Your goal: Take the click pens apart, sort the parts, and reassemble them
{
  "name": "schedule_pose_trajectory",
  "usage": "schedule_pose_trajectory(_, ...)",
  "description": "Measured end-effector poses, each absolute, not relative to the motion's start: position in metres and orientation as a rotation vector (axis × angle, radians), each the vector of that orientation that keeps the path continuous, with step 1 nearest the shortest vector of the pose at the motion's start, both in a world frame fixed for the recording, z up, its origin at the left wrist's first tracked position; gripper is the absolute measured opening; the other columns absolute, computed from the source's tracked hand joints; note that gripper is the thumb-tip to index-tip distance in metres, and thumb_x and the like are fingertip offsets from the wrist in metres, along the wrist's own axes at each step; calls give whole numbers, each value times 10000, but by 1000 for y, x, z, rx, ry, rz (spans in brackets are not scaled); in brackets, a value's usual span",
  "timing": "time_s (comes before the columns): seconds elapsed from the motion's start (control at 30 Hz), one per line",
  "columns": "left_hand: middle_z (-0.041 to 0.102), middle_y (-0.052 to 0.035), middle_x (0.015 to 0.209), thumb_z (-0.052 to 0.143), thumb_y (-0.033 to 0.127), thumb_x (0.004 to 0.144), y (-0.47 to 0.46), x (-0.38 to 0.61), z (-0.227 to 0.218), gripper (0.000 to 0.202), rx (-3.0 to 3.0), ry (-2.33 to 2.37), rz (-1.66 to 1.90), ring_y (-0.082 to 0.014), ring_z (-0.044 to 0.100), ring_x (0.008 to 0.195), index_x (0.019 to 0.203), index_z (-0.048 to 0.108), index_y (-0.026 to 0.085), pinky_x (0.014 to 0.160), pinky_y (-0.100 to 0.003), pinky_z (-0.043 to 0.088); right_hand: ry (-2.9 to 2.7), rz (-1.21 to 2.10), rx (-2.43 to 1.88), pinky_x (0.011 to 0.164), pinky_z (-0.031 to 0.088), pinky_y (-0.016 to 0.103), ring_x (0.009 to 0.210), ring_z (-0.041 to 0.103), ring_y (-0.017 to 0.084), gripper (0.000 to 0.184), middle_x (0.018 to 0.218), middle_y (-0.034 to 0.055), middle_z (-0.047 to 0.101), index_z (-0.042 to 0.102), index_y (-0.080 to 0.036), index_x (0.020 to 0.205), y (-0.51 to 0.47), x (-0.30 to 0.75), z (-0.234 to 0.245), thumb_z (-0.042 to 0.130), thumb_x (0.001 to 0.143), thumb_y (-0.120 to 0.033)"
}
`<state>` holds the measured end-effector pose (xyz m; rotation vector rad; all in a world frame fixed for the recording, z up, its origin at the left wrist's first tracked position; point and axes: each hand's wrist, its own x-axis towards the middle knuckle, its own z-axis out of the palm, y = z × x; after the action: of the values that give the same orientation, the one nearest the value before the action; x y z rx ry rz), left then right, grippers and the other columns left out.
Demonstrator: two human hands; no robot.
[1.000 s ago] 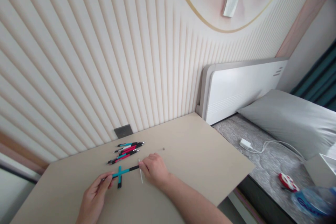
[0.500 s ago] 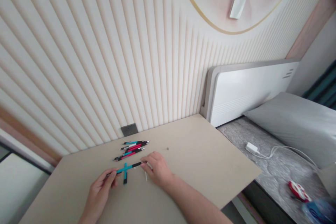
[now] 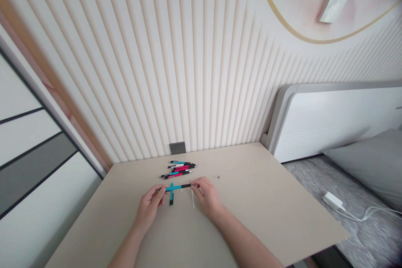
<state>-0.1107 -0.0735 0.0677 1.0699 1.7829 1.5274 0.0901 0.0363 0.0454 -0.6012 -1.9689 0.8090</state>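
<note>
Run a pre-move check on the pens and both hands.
1. Left hand and right hand on opposite ends of the teal-and-black pen: ok.
2. Second teal-and-black pen clear of the held pen: not ok, the two form a cross in view; contact cannot be told.
3. Thin white stick clear of the right hand: cannot tell, it lies right by the fingers.
4. Bunch of pens clear of both hands: ok.

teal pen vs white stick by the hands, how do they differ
The teal-and-black pen is two-coloured, the white stick plain. The pen is thicker. The pen runs crosswise between the left hand and right hand; the stick points toward the person, ungripped. Both are long, thin.
</note>
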Motion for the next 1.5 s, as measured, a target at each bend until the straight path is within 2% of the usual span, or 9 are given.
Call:
schedule_pose_trajectory(0.17, 687, -43, 729, 633, 563, 782, -75, -106, 67, 455, 1071, 1701, 1502, -131, 526, 544, 948, 679, 142, 524, -232, 419, -1867, 804, -614, 793, 482, 307, 873, 604, 182, 169, 900, 61, 685, 668, -208, 933, 36, 89, 43, 519, 955, -284)
schedule_pose_trajectory(0.33, 602, 5, 578, 584, 616, 797, -76, -107, 63, 477, 1108, 1697, 1465, -133, 504, 496, 881, 667, 154, 496, -227, 384, -1852, 749, -589, 771, 493, 320, 850, 610, 186, 194, 892, 72, 682, 682, -209, 937, 36, 91, 41, 513, 959, -303)
schedule_pose_trajectory(0.5, 500, 19, 459, 459, 648, 866, -78, -111, 53, 554, 1179, 1806, 1425, -125, 451, 455, 583, 541, 179, 502, -228, 356, -1883, 694, -486, 776, 512, 324, 869, 624, 186, 179, 925, 73, 690, 707, -224, 972, 33, 94, 41, 534, 952, -265)
schedule_pose_trajectory(0.57, 476, 21, 446, 424, 643, 887, -79, -113, 51, 580, 1199, 1835, 1414, -123, 441, 455, 538, 497, 186, 508, -228, 351, -1878, 667, -479, 770, 513, 321, 867, 624, 185, 173, 926, 71, 689, 708, -225, 977, 34, 95, 41, 540, 950, -254)
schedule_pose_trajectory(0.77, 474, 28, 483, 418, 613, 909, -79, -119, 49, 543, 1188, 1873, 1544, -124, 443, 468, 585, 509, 187, 506, -225, 349, -1798, 578, -713, 812, 503, 353, 911, 622, 215, 233, 957, 90, 686, 693, -202, 958, 61, 118, 42, 501, 951, -335)
schedule_pose_trajectory(0.9, 529, 26, 567, 444, 592, 909, -77, -125, 42, 479, 1151, 1862, 1620, -113, 441, 470, 692, 551, 178, 489, -216, 344, -1856, 631, -1035, 623, 489, 309, 696, 608, 193, 305, 902, 85, 691, 682, -187, 973, 85, 155, 34, 466, 931, -397)
schedule_pose_trajectory(1.1, 559, 21, 593, 423, 567, 928, -77, -125, 36, 468, 1183, 1897, 1582, -112, 448, 471, 719, 569, 174, 497, -216, 350, -2048, 507, -1275, 670, 474, 315, 668, 618, 195, 265, 835, 75, 693, 696, -198, 885, 97, 195, 15, 465, 869, -325)
schedule_pose_trajectory(1.27, 514, 34, 538, 418, 594, 917, -77, -124, 39, 498, 1199, 1912, 1538, -119, 449, 466, 661, 540, 184, 500, -217, 353, -2187, 425, -1281, 742, 460, 310, 809, 642, 220, 230, 865, 82, 689, 689, -210, 852, 97, 189, 8, 462, 841, -246)
schedule_pose_trajectory(1.5, 472, 39, 503, 423, 595, 911, -77, -120, 45, 501, 1206, 1909, 1513, -125, 441, 470, 642, 532, 187, 508, -221, 352, -2201, 388, -1280, 794, 461, 307, 845, 655, 218, 287, 910, 75, 694, 674, -208, 1033, 100, 180, 6, 461, 842, -230)
